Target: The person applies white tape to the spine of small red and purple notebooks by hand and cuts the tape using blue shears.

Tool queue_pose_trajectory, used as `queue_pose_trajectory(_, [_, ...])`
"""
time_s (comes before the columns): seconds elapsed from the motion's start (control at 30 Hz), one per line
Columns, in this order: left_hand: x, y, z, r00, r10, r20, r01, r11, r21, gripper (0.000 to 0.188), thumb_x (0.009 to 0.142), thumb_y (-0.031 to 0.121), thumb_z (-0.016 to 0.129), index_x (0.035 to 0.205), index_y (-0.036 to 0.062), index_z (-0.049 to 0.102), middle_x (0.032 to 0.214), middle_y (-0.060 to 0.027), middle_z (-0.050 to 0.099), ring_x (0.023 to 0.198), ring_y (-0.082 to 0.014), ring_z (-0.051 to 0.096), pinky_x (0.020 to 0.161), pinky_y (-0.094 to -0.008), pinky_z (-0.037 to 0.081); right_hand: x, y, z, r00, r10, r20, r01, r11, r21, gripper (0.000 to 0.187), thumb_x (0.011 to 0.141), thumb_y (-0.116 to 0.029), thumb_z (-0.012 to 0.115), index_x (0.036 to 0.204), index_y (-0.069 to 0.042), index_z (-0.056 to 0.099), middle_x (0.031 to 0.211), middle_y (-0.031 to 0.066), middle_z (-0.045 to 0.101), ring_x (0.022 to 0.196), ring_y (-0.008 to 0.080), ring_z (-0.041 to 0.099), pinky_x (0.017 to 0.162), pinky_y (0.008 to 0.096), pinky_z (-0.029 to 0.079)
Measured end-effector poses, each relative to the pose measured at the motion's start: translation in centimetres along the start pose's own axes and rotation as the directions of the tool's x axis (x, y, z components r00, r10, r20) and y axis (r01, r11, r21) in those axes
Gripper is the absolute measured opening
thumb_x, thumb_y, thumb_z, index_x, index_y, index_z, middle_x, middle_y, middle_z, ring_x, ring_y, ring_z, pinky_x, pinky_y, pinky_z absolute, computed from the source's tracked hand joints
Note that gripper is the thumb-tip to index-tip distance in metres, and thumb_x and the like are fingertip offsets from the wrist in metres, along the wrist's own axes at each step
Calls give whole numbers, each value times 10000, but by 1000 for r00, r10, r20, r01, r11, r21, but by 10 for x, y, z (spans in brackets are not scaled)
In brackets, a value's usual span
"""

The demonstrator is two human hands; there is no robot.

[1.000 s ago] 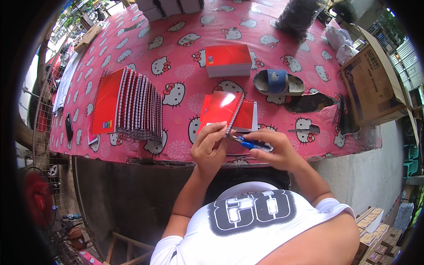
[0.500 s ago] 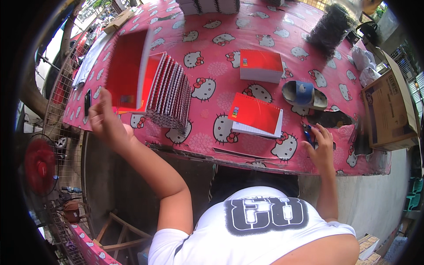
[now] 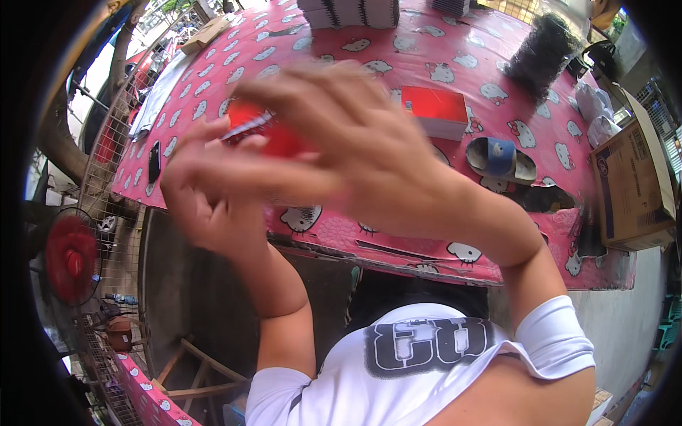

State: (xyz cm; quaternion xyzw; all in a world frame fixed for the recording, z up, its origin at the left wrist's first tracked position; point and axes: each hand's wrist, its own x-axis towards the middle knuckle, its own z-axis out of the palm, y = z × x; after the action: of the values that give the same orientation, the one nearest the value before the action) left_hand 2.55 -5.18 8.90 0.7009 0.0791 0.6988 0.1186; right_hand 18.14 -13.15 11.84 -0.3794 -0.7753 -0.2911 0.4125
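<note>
My right hand [image 3: 369, 142] is raised over the left part of the table, fingers stretched out and thumb apart, blurred by motion. Close against it, my left hand [image 3: 224, 206] is partly covered; its fingers look bent but smeared. Red covers [image 3: 284, 142] and a pale wire-bound edge of spiral notebooks show between the hands. Whether one is held or they all belong to the stack behind, I cannot tell. Farther right, a red-topped block of notebooks [image 3: 433, 106] lies on the table. My right hand and forearm hide the place where another red notebook lay.
A blue slipper [image 3: 501, 157] lies right of the red-topped block. White notebook stacks [image 3: 348, 13] stand at the far edge, and a dark bundle in plastic [image 3: 543, 53] at the far right. A cardboard box [image 3: 632, 181] borders the right side. A phone [image 3: 154, 162] lies at the left edge.
My right hand has swung from the table's right side across to my left hand. The red notebook that was raised at my left hand no longer shows there. The view has shifted slightly.
</note>
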Motion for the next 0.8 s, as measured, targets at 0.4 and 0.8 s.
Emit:
queue_pose_trajectory(0.4, [-36, -73, -18, 562, -712, -421, 716, 674, -185, 769, 950, 625, 410, 1222, -85, 531, 1127, -187, 650, 1061, -240, 604, 934, -344, 471, -6, 60, 162, 849, 528, 37, -497, 772, 396, 283, 854, -184, 607, 1077, -12, 629, 1018, 175, 635, 926, 304, 634, 837, 386, 505])
queue_pose_trajectory(0.8, [-66, 13, -68, 857, -242, -455, 83, 936, -342, 458, 993, 339, 400, 1275, -19, 448, 1181, -241, 568, 924, -291, 586, 801, -409, 480, -122, -3, -1, 539, 320, 779, -413, 907, -87, 386, 706, -118, 761, 1082, -140, 675, 1227, 131, 523, 1110, 342, 531, 878, 436, 495])
